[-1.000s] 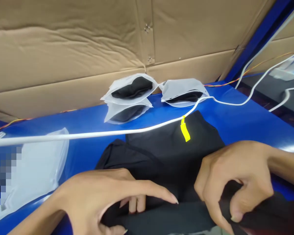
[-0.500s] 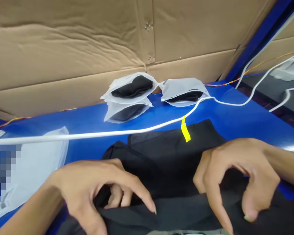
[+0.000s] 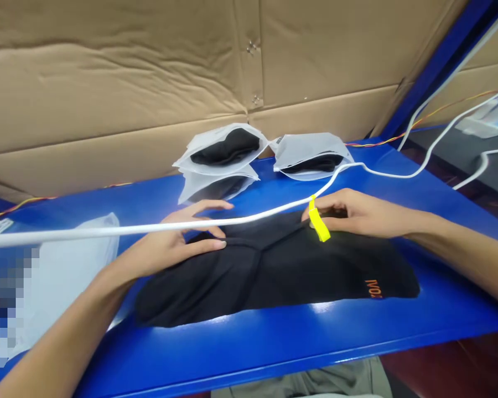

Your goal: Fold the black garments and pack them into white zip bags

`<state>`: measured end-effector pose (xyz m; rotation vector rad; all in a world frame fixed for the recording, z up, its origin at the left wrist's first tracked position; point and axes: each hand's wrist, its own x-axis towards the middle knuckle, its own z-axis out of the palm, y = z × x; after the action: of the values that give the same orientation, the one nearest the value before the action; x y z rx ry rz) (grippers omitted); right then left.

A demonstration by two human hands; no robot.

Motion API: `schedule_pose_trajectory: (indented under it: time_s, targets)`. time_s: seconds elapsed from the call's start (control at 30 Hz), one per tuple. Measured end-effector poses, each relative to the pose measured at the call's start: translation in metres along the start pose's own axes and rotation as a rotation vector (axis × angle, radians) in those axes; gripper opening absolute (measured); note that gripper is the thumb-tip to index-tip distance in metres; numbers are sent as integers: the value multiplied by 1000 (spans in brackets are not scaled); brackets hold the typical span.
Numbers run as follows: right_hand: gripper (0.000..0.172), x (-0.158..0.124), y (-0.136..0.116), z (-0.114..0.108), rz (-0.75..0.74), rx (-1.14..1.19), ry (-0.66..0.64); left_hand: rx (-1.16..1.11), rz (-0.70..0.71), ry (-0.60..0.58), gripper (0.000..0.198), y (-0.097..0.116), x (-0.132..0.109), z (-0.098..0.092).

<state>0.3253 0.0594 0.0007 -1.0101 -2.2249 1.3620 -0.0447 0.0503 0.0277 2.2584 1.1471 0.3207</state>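
Note:
A black garment (image 3: 274, 271) lies folded on the blue table (image 3: 249, 348), with orange lettering near its right end. My left hand (image 3: 182, 237) rests at its far left edge, fingers spread, the thumb on the cloth. At the far edge toward the right, my right hand (image 3: 344, 213) pinches the black cloth between thumb and fingers. A yellow tag (image 3: 319, 225) hangs from the white cable (image 3: 149, 228) in front of the right fingertips.
Behind the garment stand white bags (image 3: 224, 149) and another white bag (image 3: 311, 149), with black cloth inside. A flat white bag (image 3: 74, 265) lies at the left. Brown padded panels (image 3: 149, 83) rise behind the table.
Both hands have moved away from me to the garment's far edge. The near part of the cloth has been folded away from me, uncovering the table's front and the lettering.

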Motion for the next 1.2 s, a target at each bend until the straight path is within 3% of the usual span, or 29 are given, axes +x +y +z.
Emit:
schedule_pose_trajectory:
  time_s: [0.1, 0.2, 0.5, 0.7, 0.87, 0.97, 1.13, 1.2]
  targets:
    - [32, 1, 1, 2, -90, -150, 79, 51, 30, -65, 39, 2, 0, 2]
    - [30, 1, 0, 2, -83, -226, 131, 55, 4, -64, 37, 7, 0, 2]
    - [33, 1, -3, -9, 81, -147, -4, 8, -84, -55, 34, 10, 3, 1]
    - [27, 3, 10, -4, -28, -422, 182, -100, -99, -9, 41, 6, 1, 5]
    - [29, 5, 23, -1, -135, -566, 285, 83, -79, 37, 37, 14, -1, 16]
    - [28, 6, 27, -5, -114, -650, 289, 239, -53, 59, 40, 14, -5, 20]
    - [27, 7, 26, -9, -63, -733, 255, 407, 134, 262, 35, 19, -13, 20]
    - [26, 6, 24, -9, -42, -680, 257, 393, 252, 202, 34, 26, -14, 18]
